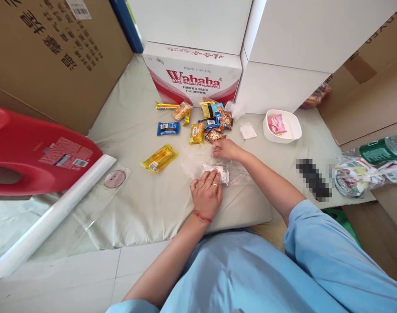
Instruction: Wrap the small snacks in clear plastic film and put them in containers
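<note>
My left hand (206, 193) lies palm down with its fingers stretched over a small white printed packet (223, 173), pressing it on the cloth-covered surface. Just beyond it, my right hand (227, 149) is closed in a pinch on a thin clear plastic bag (195, 161). That bag spreads crumpled under and around the white packet. Close to the right fingertips lies a brown snack packet (215, 135), part of a heap of small wrapped snacks. A yellow snack packet (196, 133) and a blue one (168, 128) lie to the left, with a larger yellow packet (159, 158) nearer me.
A Wahaha water carton (193, 74) stands behind the snacks. To the right are a white folded piece (248, 131) and a white tub (282, 138) holding a pink packet (277, 124). A red jug (38, 152) and a plastic film roll (51, 217) lie left; a bottle (384, 149) lies far right.
</note>
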A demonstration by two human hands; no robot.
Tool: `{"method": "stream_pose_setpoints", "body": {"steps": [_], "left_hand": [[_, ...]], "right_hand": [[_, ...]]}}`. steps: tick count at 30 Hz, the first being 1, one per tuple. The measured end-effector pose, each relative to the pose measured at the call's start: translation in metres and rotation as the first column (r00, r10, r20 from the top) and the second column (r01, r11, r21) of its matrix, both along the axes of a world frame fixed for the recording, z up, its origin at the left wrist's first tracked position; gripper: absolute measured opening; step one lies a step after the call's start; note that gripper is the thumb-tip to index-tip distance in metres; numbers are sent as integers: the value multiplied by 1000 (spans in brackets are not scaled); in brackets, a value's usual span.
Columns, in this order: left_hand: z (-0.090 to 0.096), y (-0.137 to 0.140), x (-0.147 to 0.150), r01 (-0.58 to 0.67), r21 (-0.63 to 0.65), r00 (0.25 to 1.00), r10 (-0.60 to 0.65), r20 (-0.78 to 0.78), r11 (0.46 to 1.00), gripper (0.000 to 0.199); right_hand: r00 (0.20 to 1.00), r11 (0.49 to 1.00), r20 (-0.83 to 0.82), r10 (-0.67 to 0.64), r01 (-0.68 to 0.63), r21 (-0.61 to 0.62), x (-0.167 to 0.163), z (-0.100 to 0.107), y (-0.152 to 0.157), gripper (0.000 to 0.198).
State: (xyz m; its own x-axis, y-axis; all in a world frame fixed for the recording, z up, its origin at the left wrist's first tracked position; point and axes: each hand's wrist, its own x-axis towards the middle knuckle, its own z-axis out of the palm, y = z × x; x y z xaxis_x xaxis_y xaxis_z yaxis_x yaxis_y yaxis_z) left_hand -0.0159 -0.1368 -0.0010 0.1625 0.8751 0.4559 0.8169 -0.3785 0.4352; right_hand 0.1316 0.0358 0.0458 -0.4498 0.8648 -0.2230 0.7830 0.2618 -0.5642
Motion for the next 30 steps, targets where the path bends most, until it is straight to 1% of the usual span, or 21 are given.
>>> {"method": "stream_pose_setpoints", "body": {"steps": [1, 3, 5, 6, 8, 9, 10, 11, 14, 16, 18, 20, 22, 23, 24, 25, 26, 28, 30], "left_hand": [[0, 0, 0, 1, 8, 1000, -1, -9, 1000, 33], [1, 0, 0, 4, 32, 1000, -3, -22, 999, 32], [1, -1, 1, 4, 53, 1000, -3, -21, 999, 32], [1, -1, 1, 1, 58, 1000, 0, -13, 998, 32], [-1, 0, 1, -8, 49, 1000, 7, 17, 999, 29], [-2, 1, 0, -11, 37, 999, 10, 38, 999, 27], [-4, 1, -2, -12, 22, 998, 11, 64, 1000, 25], [-6, 2, -4, -6, 8, 995, 6, 99, 1000, 25], [-13, 5, -12, 67, -11, 964, -62, 259, 998, 29], [-17, 5, -17, 141, -7, 907, -127, 402, 990, 33], [-20, 5, -21, 173, -14, 823, -137, 552, 985, 31], [-20, 5, -25, 135, -51, 729, -64, 681, 990, 25], [-18, 6, -27, 44, -95, 645, 44, 763, 994, 20], [-14, 8, -27, -16, -114, 620, 99, 778, 993, 17], [-10, 10, -27, -81, -132, 619, 154, 770, 988, 13], [-6, 12, -27, -156, -150, 641, 215, 737, 976, 10], [0, 16, -25, -231, -163, 682, 279, 676, 959, 14], [9, 25, -22, -345, -170, 777, 383, 499, 923, 42], [14, 38, -20, -395, -174, 836, 431, 339, 902, 70]], "right_hand": [[998, 1000, -59, 1, -2, -13, 2, 3, -1, 13], [988, 1000, -155, 24, -23, 6, 8, 10, -8, 14], [969, 991, -214, 126, -111, 77, 14, 17, -24, 16], [953, 975, -223, 203, -177, 131, 16, 20, -35, 17], [919, 922, -181, 350, -304, 240, 21, 21, -61, 21], [911, 900, -142, 386, -339, 273, 23, 19, -74, 24], [913, 891, -106, 394, -351, 289, 24, 16, -87, 27], [923, 894, -80, 377, -340, 291, 25, 11, -100, 30], [960, 933, -74, 270, -242, 267, 24, -7, -127, 35], [971, 946, -76, 225, -199, 256, 19, -18, -136, 36], [976, 947, -62, 208, -186, 261, 14, -24, -140, 37], [979, 946, -43, 200, -182, 270, 8, -25, -139, 38], [983, 946, -22, 184, -171, 276, 4, -23, -138, 39], [985, 946, -7, 175, -166, 277, 2, -21, -138, 40], [986, 947, 12, 167, -164, 277, 1, -19, -138, 40], [986, 947, 34, 164, -167, 276, -1, -17, -139, 39], [985, 946, 60, 163, -173, 276, -2, -16, -140, 37], [980, 941, 108, 170, -194, 279, -5, -14, -143, 34], [975, 934, 140, 175, -209, 289, -8, -14, -146, 31]]}}
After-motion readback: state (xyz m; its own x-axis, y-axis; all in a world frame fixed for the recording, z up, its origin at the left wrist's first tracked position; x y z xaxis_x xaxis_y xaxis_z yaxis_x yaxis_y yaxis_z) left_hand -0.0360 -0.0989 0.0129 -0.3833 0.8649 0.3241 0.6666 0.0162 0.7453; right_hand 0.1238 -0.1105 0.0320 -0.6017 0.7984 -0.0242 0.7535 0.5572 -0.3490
